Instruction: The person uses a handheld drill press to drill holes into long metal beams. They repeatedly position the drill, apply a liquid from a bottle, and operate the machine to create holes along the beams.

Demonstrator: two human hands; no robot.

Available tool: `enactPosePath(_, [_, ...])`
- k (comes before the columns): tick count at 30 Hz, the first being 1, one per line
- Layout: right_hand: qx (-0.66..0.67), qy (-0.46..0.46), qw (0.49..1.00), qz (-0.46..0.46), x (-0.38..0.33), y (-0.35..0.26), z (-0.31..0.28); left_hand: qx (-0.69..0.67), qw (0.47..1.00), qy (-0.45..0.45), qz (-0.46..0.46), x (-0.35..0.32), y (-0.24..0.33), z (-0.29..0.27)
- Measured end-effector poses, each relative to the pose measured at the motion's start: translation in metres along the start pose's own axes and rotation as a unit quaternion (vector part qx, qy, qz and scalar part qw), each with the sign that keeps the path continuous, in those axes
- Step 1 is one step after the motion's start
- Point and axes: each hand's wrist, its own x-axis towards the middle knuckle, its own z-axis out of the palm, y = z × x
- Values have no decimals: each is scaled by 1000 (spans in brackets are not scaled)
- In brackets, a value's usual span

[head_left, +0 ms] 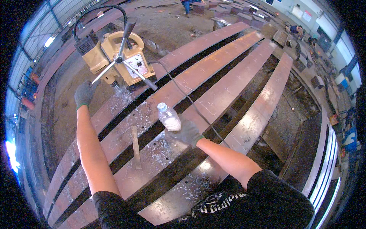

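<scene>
A yellow magnetic drill [126,61] with a three-armed feed handle [119,60] stands on the far-left steel bars. My left hand [84,94], in a grey glove, is closed round the end of the handle's lower-left arm. Under the drill, its bit [115,84] meets a bar among pale metal chips. My right hand [185,131], also gloved, grips a clear plastic bottle [169,117] with a blue cap and whitish liquid inside. The bottle leans left above the middle bars; its lower end is partly hidden by my fingers.
Several long steel bars [225,87] lie side by side with dark gaps between them. A black cable [187,95] crosses them from the drill toward my right forearm. A flat metal strip [135,147] bridges a gap. Steel blocks [301,61] and other people stand farther off.
</scene>
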Motion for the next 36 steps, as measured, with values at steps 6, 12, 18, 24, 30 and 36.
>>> enactPosePath(6, [-5, -3, 1000, -5, 11, -2, 0, 9, 1000, -10, 1, 7, -5, 4])
enactPosePath(12, [58, -38, 997, 20, 10, 0, -9, -13, 997, -73, -11, 4, 4, -9])
enactPosePath(18, [40, 4, 999, -34, 13, 19, -2, 35, 996, -72, -33, 6, 9, 6])
enactPosePath(24, [48, -23, 995, -90, 21, 34, 9, 158, 976, -27, 149, 70, -21, -72])
enactPosePath(30, [131, -68, 981, -123, 22, 40, 13, 269, 907, 141, 293, 122, 61, -167])
enactPosePath(36, [4, -93, 980, -177, 35, 60, -16, 205, 924, 114, 303, 78, 280, -182])
